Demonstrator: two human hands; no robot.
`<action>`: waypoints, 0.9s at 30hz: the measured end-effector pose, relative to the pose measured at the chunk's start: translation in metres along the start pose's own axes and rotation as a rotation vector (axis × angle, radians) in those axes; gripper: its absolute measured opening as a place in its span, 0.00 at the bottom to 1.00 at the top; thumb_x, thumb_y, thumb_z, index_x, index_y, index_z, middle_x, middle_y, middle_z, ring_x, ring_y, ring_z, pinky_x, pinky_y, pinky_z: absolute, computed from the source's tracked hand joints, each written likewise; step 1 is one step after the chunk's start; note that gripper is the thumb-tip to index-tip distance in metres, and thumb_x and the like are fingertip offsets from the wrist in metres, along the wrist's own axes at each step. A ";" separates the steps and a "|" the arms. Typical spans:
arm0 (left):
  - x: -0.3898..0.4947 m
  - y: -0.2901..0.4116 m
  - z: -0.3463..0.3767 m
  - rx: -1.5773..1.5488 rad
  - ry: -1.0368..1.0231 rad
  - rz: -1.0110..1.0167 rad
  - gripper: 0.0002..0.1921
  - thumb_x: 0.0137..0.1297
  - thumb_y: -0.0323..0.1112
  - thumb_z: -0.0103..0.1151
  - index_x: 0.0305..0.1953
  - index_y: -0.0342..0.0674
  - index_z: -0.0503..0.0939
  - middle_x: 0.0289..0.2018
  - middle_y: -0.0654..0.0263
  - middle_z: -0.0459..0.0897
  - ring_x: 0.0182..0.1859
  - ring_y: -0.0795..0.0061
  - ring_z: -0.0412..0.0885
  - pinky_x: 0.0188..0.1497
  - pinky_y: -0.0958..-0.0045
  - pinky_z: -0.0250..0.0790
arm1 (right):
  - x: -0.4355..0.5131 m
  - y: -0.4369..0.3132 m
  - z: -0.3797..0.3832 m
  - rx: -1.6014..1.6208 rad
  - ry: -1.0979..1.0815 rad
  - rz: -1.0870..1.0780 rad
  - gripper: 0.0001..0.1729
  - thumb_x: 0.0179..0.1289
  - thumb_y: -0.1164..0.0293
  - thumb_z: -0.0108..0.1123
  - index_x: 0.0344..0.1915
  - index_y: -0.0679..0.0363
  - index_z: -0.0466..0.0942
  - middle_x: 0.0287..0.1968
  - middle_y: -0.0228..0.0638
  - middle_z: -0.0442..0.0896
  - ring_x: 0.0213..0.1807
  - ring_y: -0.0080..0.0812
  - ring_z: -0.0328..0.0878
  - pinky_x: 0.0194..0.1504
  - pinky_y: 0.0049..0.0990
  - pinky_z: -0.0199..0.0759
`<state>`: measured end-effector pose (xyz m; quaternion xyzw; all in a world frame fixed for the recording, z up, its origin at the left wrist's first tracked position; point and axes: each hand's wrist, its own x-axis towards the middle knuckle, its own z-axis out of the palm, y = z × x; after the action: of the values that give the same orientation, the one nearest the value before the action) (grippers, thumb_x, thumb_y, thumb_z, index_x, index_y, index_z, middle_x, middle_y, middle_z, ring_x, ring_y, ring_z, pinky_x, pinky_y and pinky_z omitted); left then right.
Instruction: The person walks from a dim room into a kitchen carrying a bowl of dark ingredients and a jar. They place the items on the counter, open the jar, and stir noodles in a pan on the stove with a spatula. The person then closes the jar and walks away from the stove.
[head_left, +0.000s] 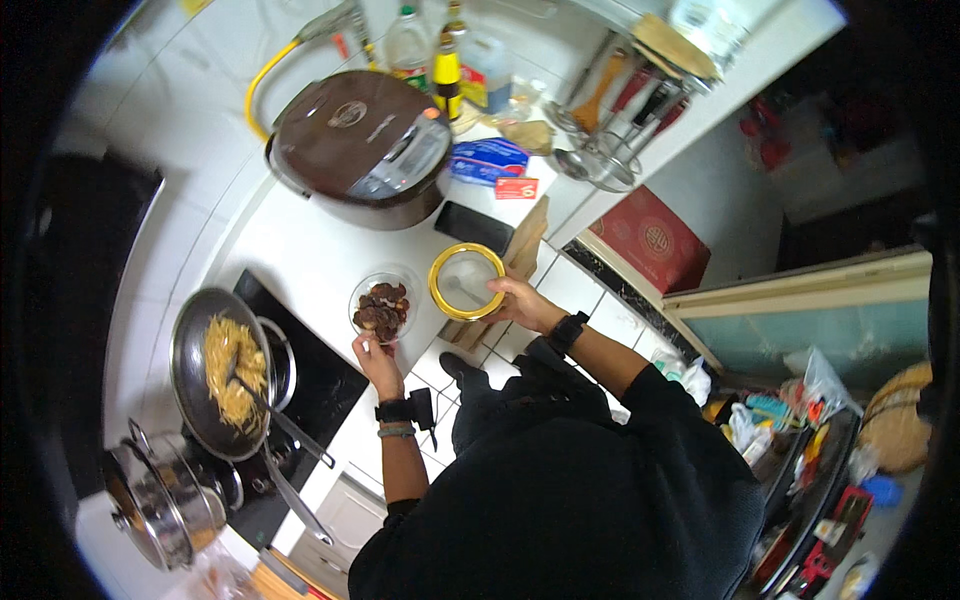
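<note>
My left hand (379, 366) is at the near rim of a clear glass bowl (410, 283) on the white counter; its fingertips meet the rim, but whether they grip it I cannot tell. Dark reddish-brown sliced food (382, 309) fills the bowl. To its right, my right hand (521, 301) holds a round container with a gold rim (433, 289), with pale contents and what looks like a spoon inside. Left of the bowl, a wok (184, 375) with yellow shredded food (229, 367) and a long-handled spatula (281, 420) sits over the black cooktop.
A brown multicooker (352, 142) stands behind the bowl, with a dark phone (474, 226) beside it. Bottles (447, 75) line the wall. Ladles (574, 165) stand at the counter's right corner. A lidded steel steamer pot (161, 502) is at lower left, near wooden boards (281, 581).
</note>
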<state>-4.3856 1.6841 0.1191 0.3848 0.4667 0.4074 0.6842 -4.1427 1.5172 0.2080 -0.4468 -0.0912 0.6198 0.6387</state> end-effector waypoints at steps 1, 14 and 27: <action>-0.004 -0.001 0.019 0.002 -0.035 -0.010 0.08 0.68 0.29 0.42 0.47 0.45 0.65 0.39 0.64 0.75 0.36 0.77 0.75 0.36 0.77 0.70 | -0.012 -0.007 -0.009 0.024 0.092 0.018 0.39 0.60 0.59 0.55 0.67 0.51 0.49 0.62 0.40 0.62 0.60 0.46 0.66 0.53 0.53 0.68; -0.142 -0.077 0.284 0.052 -0.476 -0.133 0.19 0.68 0.28 0.41 0.60 0.46 0.60 0.52 0.61 0.72 0.47 0.71 0.75 0.47 0.71 0.71 | -0.218 -0.087 -0.222 0.175 0.516 -0.166 0.46 0.52 0.57 0.63 0.67 0.52 0.50 0.61 0.42 0.60 0.64 0.42 0.57 0.49 0.49 0.69; -0.240 -0.182 0.609 -0.076 -0.999 -0.392 0.12 0.71 0.32 0.42 0.54 0.43 0.65 0.51 0.62 0.75 0.49 0.68 0.78 0.49 0.66 0.76 | -0.350 -0.193 -0.424 0.439 0.841 -0.533 0.51 0.53 0.57 0.62 0.70 0.54 0.43 0.66 0.46 0.54 0.67 0.46 0.53 0.55 0.48 0.66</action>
<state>-3.8258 1.3076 0.1957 0.4124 0.1323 0.0558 0.8996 -3.7968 1.0498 0.2451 -0.4736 0.1936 0.2086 0.8335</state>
